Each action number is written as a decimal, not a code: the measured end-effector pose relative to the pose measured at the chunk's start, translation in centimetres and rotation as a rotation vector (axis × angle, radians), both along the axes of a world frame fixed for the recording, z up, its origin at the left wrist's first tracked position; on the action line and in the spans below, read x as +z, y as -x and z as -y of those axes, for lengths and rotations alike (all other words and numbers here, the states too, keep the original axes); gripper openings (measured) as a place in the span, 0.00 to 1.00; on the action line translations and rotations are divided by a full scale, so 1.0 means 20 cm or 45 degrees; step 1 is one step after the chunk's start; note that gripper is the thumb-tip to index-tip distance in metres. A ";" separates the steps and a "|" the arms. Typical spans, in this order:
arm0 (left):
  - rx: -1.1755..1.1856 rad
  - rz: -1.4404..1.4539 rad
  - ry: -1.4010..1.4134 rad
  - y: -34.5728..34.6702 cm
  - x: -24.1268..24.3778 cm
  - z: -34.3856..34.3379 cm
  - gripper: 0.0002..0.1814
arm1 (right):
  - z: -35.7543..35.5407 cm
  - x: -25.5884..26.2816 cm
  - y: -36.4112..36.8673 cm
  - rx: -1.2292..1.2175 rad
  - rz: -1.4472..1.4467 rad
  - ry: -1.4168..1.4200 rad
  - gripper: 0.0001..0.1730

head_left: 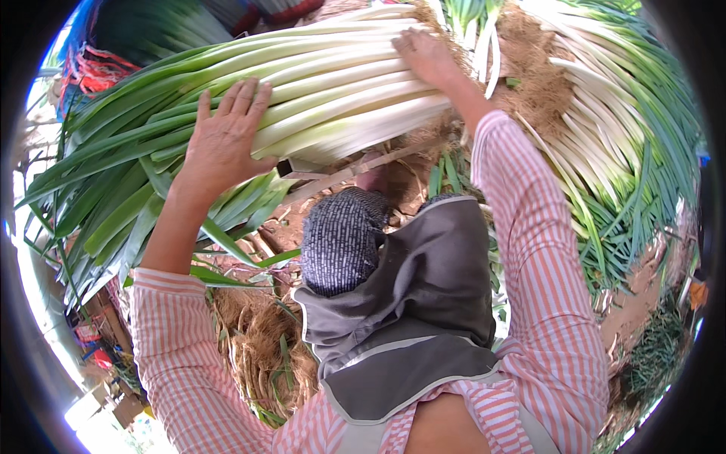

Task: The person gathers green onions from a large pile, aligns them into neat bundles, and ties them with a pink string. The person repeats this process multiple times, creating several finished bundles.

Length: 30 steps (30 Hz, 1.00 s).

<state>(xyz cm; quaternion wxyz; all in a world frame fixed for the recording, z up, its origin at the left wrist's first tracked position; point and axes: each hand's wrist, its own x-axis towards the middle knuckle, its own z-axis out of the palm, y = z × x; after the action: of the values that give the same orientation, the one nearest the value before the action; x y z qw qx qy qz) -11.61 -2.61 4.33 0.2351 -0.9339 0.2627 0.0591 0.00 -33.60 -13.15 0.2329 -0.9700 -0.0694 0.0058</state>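
Note:
A broad layer of long green onions with thick white stalks (340, 74) lies across a low stand with a square metal tube (300, 168) at its near edge. My left hand (227, 133) rests on the layer with fingers spread, where the white shanks turn to green leaves. Farther right, my right hand (425, 57) lies palm down on the white shanks near the root ends, its fingertips touching the stalks. Neither hand is closed around a stalk. The green leaves (113, 164) fan out and hang to the left.
A large pile of green onions (612, 130) with brown roots lies at the right. Fibrous roots and trimmings (266, 340) cover the ground at lower left. Orange-red plastic strands (96, 71) hang at upper left. My knees, under a dark apron (437, 272), are close to the stand.

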 end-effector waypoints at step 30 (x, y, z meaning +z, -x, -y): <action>-0.100 -0.049 -0.027 -0.06 -0.02 0.00 0.64 | -0.16 0.01 0.28 -0.029 0.243 -0.038 0.35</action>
<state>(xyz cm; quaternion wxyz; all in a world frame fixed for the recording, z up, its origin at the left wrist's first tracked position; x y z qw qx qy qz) -10.41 -2.51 3.91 0.2420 -0.9190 0.3031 0.0707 -5.70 -30.44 -13.04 0.2399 -0.9633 -0.0803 -0.0903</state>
